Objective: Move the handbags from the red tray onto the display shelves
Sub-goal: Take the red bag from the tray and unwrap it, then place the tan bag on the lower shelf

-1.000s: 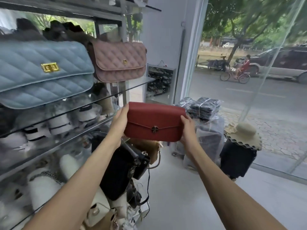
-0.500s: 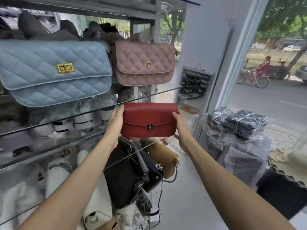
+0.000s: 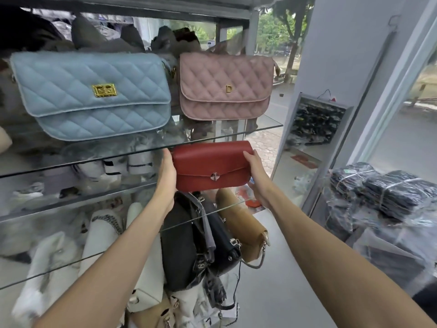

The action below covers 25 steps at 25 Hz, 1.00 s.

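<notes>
Red handbag [image 3: 211, 165]: smooth matt leather-look, shiny metal clasp. Blue bag [image 3: 91, 95] and pink bag [image 3: 225, 85]: quilted, soft sheen. Shelves [image 3: 264, 125]: clear glossy glass. Bundles [image 3: 383, 190]: probably plastic-wrapped.

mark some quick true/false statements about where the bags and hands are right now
1. The left hand and the right hand hold the red handbag, one at each end. True.
2. On the upper glass shelf, the blue quilted bag sits to the left of the pink quilted bag. True.
3. The red handbag rests on that upper glass shelf. False: it is held in the air, just below the shelf's front edge.
4. The red handbag's clasp is gold. False: it looks silver.
5. A tan bag lies lower than the red handbag. True.
</notes>
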### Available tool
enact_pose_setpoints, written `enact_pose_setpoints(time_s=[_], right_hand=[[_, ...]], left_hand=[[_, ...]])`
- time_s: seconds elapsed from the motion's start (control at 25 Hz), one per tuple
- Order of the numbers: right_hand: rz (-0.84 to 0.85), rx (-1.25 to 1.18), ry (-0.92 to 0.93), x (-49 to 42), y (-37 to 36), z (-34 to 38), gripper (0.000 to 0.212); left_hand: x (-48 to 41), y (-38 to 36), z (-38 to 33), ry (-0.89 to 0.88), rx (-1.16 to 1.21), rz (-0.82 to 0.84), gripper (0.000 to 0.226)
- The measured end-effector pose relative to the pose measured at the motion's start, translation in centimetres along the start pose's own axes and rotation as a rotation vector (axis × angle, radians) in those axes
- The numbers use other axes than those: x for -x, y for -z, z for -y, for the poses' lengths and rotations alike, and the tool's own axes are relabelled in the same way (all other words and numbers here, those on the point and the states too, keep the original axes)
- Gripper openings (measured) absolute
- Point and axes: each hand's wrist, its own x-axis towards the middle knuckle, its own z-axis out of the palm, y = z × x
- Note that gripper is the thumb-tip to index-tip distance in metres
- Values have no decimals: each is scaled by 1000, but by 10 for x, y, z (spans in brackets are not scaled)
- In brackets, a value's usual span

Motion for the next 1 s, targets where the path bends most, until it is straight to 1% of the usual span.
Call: enact_pose_setpoints(time_s=[0.2, 0.32, 0.44, 0.48, 0.56, 0.6, 0.68, 0.76, 0.88, 1.0], right_hand=[[52, -33, -95, 0, 7, -15, 54], [63, -22, -103, -4, 9, -22, 58], [38, -3, -98, -3, 5, -20, 63], [17, -5, -105, -2, 3, -19, 66], [-36, -16, -130, -2, 2, -18, 75], [-63, -13, -145, -1, 1, -18, 78], [-121, 7, -166, 6, 2, -18, 80], [-209, 21, -139, 15, 5, -21, 78], [-354, 40, -85, 28, 16, -26, 69], [-451, 61, -81, 54, 33, -31, 59]], left_hand=[[-7, -5, 19, 60, -61, 17, 134], [7, -4, 18, 63, -100, 22, 135], [21, -7, 7, 52, -110, 39, 132], [31, -9, -2, 36, -135, 37, 126], [51, -15, -15, -16, -205, 2, 92], [55, -18, -17, -76, -263, -53, 76], [60, -18, -19, -233, -396, -189, 60], [65, -18, -25, -381, -437, -248, 49], [75, -26, -35, -491, -419, -200, 29], [89, -41, -31, -478, -345, -35, 18]])
